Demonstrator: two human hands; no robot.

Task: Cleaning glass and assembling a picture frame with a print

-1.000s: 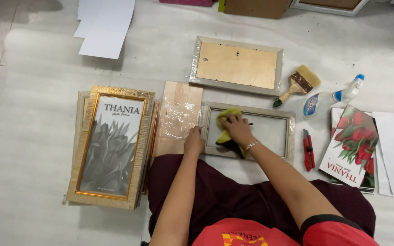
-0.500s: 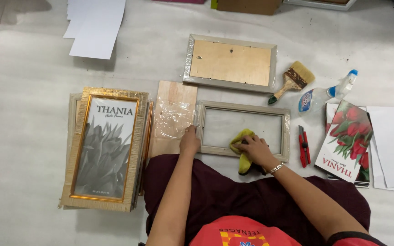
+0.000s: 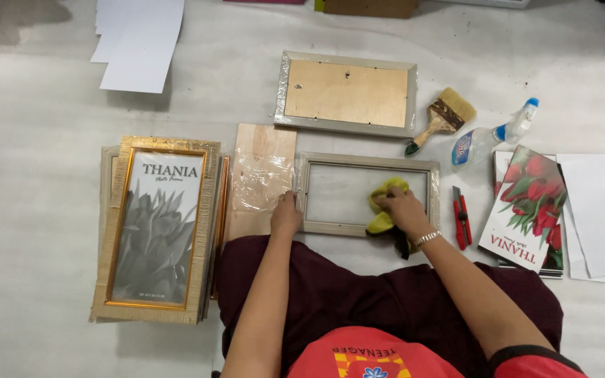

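Floor covering (image 3: 50, 105): pale sheeting is spread across the whole picture, and everything is laid on it.
Gold frame stack (image 3: 159, 227): seen at left centre; a grey flower print is shown in the top frame.
Back-up frame (image 3: 346, 93): placed at upper centre, its wooden backing board turned upward.
Silver frame (image 3: 365, 162): laid at the centre, just above the person's lap; its pane is being wiped.
Wooden board (image 3: 264, 143): set between the gold stack and the silver frame, partly covered by clear film.
Flower prints (image 3: 526, 206): stacked at right centre, red blooms showing, white sheets lying beside them.
Left hand (image 3: 286, 215): pressed flat on the silver frame's left edge; nothing is grasped.
Right hand (image 3: 404, 210): closed over a yellow cloth (image 3: 385, 190) at the pane's right end.
Spray bottle (image 3: 495, 133), brush (image 3: 442, 115), red cutter (image 3: 461, 217): laid untouched at the right.
Progress: cleaning is judged under way; no print or backing is yet fitted in this frame.
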